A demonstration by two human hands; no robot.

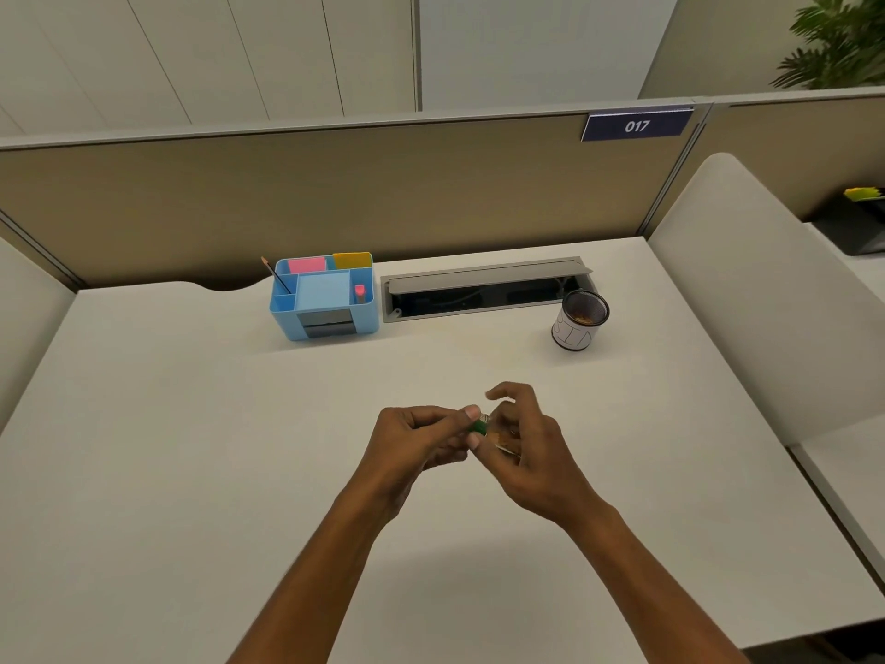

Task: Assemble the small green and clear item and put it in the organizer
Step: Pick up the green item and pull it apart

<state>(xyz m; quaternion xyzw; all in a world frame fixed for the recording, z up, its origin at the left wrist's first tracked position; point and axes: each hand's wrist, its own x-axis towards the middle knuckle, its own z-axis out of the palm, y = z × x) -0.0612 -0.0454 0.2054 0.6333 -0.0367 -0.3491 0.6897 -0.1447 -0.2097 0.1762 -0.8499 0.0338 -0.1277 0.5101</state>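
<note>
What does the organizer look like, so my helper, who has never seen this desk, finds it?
On the white desk, look along the beige partition at the back. Left of the grey cable tray stands a light blue plastic organizer with compartments. Only it holds pink and yellow notes and a pencil; the mesh cup is round.

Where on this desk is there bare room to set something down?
The desk is bare left of both hands and between the hands and the blue organizer. There is also bare space right of the right hand. The back is crowded: organizer, open cable tray, mesh cup.
</note>
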